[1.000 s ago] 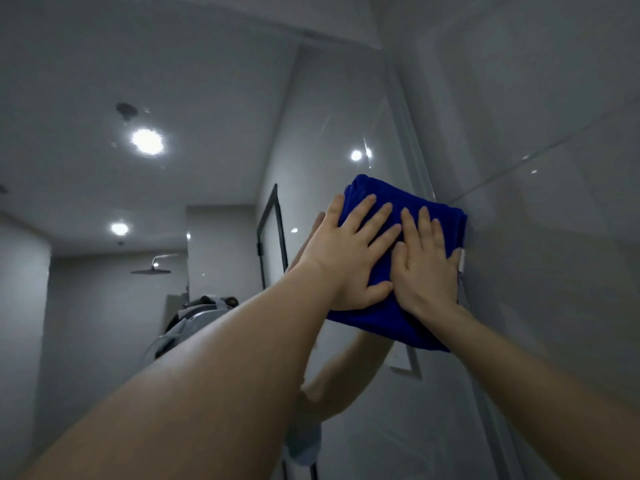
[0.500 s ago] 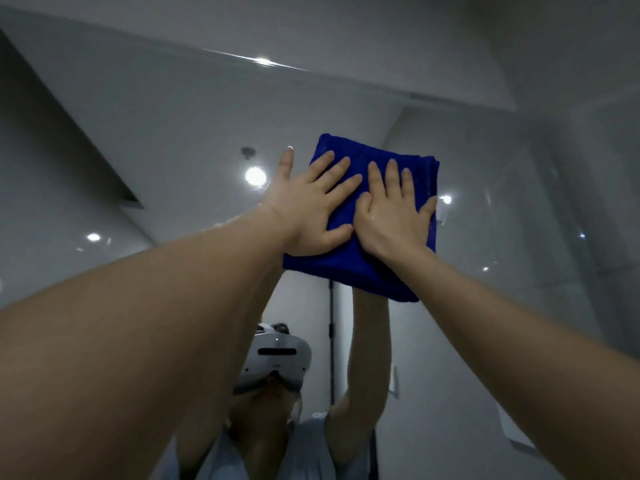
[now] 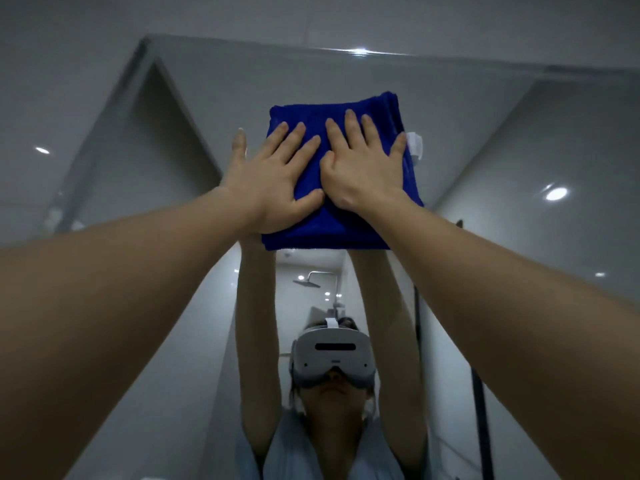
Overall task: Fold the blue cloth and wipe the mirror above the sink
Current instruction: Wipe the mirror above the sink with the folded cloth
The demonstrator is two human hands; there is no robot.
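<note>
Presses the blue cloth (image 3: 325, 226) flat against the mirror (image 3: 485, 140) with both hands, arms stretched upward. Holds it as a thick folded square, high on the glass, just below the mirror's top edge (image 3: 346, 55).

Lays the left hand (image 3: 273, 181) over the cloth's left half, fingers (image 3: 294, 140) straight and spread, little finger off the cloth's left edge and out over bare glass, thumb angled in toward the middle. Lays the right hand (image 3: 363, 171) over the right half, fingers (image 3: 353, 129) straight and only slightly fanned, little finger reaching the right edge. Sets the two hands side by side, thumbs touching or nearly so at the centre of the cloth; cannot tell which. Pinches nothing; pins the cloth with palms and flat fingers alone.

Leaves a strip of blue showing above the fingertips and a wider band below the wrists. Shows a small white tag (image 3: 415, 145) sticking out at the cloth's right edge, just beside the right little finger.

In the glass, below the cloth: reflected forearms (image 3: 256, 323) rising to meet the hands, a white headset (image 3: 332, 358) on the head, a pale top. Farther back in the reflection, a shower head (image 3: 306, 282) on a bent pipe and several round ceiling lights (image 3: 556, 194). At the right of the reflection, a dark vertical frame (image 3: 479, 393).
</note>
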